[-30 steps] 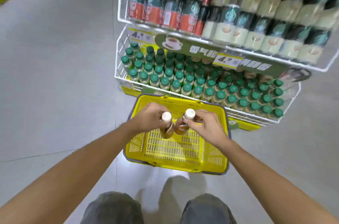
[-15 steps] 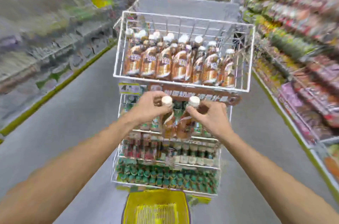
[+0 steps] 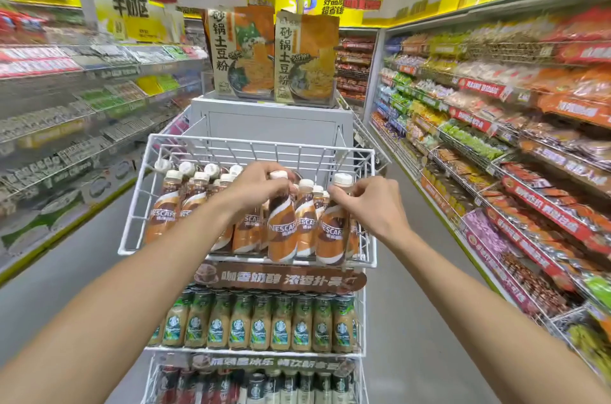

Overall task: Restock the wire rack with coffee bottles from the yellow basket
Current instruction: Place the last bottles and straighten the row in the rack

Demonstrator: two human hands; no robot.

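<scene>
A white wire rack (image 3: 139,205) stands in the aisle; its top basket holds several brown-and-orange coffee bottles with white caps. My left hand (image 3: 259,187) grips the neck of one coffee bottle (image 3: 281,231) at the front of the top basket. My right hand (image 3: 370,202) grips the neck of a second coffee bottle (image 3: 332,231) beside it, near the basket's right front corner. Both bottles stand upright, down among the others. The yellow basket is out of view.
Below the top basket, a tier of green-labelled coffee bottles (image 3: 254,324) and a lower tier of dark bottles (image 3: 264,387). Behind the rack stands a grey display block (image 3: 274,125) with noodle packs. Stocked shelves line both sides of the aisle.
Both hands lifted the two bottles from the yellow basket on the floor up to the rack's top basket. My view swung up from the floor to the aisle.
</scene>
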